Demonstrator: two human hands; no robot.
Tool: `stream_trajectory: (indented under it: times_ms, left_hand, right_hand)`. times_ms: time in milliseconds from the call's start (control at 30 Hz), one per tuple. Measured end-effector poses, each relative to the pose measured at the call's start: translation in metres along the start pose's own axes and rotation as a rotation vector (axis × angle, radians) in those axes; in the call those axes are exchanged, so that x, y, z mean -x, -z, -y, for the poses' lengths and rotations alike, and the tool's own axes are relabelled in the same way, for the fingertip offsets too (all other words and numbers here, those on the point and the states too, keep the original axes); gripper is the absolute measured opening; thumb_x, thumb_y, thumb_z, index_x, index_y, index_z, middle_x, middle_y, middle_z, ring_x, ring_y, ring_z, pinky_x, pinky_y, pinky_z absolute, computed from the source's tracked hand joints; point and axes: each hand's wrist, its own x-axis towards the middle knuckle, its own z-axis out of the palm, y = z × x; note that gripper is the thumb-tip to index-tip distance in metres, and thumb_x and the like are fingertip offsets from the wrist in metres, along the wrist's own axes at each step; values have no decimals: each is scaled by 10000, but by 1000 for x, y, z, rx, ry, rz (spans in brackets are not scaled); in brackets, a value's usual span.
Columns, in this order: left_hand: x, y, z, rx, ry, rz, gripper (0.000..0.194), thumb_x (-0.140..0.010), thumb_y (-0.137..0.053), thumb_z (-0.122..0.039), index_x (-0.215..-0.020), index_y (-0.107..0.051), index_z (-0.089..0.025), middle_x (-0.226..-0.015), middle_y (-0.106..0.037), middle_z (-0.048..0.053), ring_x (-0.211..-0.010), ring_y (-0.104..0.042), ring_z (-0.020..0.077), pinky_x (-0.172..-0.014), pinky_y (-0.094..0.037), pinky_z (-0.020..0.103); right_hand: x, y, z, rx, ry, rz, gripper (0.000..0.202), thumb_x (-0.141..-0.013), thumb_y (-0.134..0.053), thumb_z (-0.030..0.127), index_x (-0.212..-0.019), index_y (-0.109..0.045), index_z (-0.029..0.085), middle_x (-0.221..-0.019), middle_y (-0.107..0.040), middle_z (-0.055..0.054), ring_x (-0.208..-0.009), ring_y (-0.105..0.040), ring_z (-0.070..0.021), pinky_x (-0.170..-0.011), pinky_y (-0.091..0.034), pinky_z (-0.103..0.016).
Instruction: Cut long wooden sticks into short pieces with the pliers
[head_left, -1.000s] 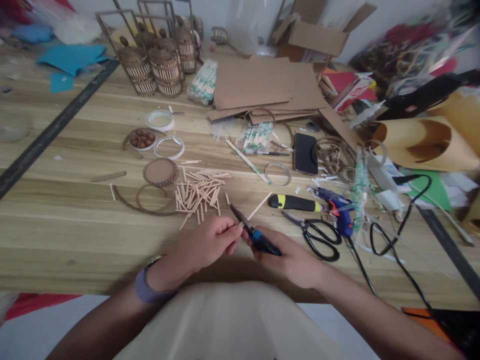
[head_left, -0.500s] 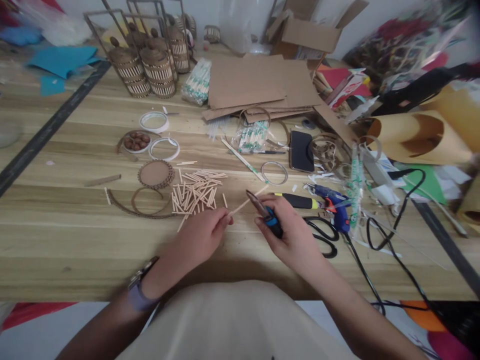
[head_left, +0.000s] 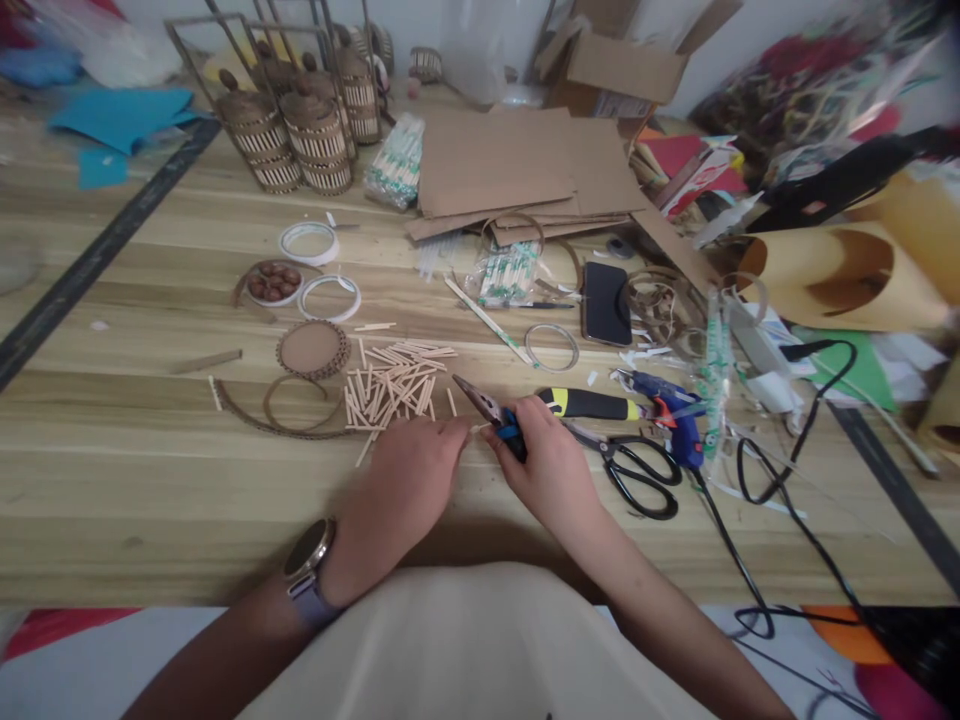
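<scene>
My left hand (head_left: 416, 468) is closed at the table's near middle, its fingers pinching a thin wooden stick (head_left: 478, 429), of which only a short bit shows. My right hand (head_left: 546, 462) is wrapped round the blue-and-black handles of long-nosed pliers (head_left: 480, 402). The pliers' tip points up and left, over the stick's far side. Both hands nearly touch. Just beyond my left hand lies a pile of short cut wooden sticks (head_left: 394, 385). Whether the jaws grip the stick is hidden by my fingers.
Right of my hands lie black-handled scissors (head_left: 645, 475), a black-and-yellow handled tool (head_left: 592, 404) and a blue glue gun (head_left: 679, 420) with its cable. Beyond are a phone (head_left: 606, 303), tape rolls (head_left: 330, 298), a round cardboard piece (head_left: 311, 348), cardboard sheets (head_left: 495, 165) and stick-covered lantern-like jars (head_left: 319, 145).
My right hand and the pliers have moved left, close against my left hand. The long stick length that showed between the hands is now mostly out of sight. My left wrist has turned, showing the watch face.
</scene>
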Motion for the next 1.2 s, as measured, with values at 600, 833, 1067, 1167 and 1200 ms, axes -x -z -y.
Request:
stream_trajectory:
  times_ms: [600,833,1067,1167,1200]
  left_hand:
    - [-2,-4,-7,-56,42,-35,320,-941,-360,-66,-866,-662,-140,-755,-731,129,-738,-697,287,-784,-414,434]
    - [1,7,26,624,-52,192,303,-992,-424,-310,-827,-644,-184,-772,-691,40,-733,-631,190,-672,-417,277]
    - [1,8,29,1188,192,168,338,-960,-444,-475,-849,-583,-188,-586,-577,-35,-581,-551,148,-621,-425,264]
    - [-6,-1,23,1315,236,187,344,-904,-530,-507,-848,-595,-174,-749,-710,40,-722,-673,191,-732,-484,303]
    - [-8,-3,22,1330,223,199,357,-885,-558,-523,-843,-603,-171,-794,-726,55,-767,-695,206,-764,-493,315]
  right_hand:
    - [-8,-17,8,157,-72,49,128,-916,-485,294,-872,-545,190,-891,-632,-130,-795,-590,-283,-689,-409,-360]
    - [-13,15,-9,-298,49,279,133,-902,-530,295,-797,-510,216,-751,-579,-10,-693,-539,-173,-645,-401,-269]
    - [-9,34,-11,-414,33,258,118,-914,-527,295,-880,-593,204,-776,-646,-12,-702,-588,-160,-654,-429,-256]
    - [-8,34,-3,-399,57,280,117,-896,-537,232,-995,-595,208,-882,-706,-37,-780,-645,-177,-694,-462,-261]
    - [-8,34,-1,-394,63,295,162,-883,-546,203,-1040,-586,209,-930,-720,-44,-821,-662,-183,-718,-473,-264]
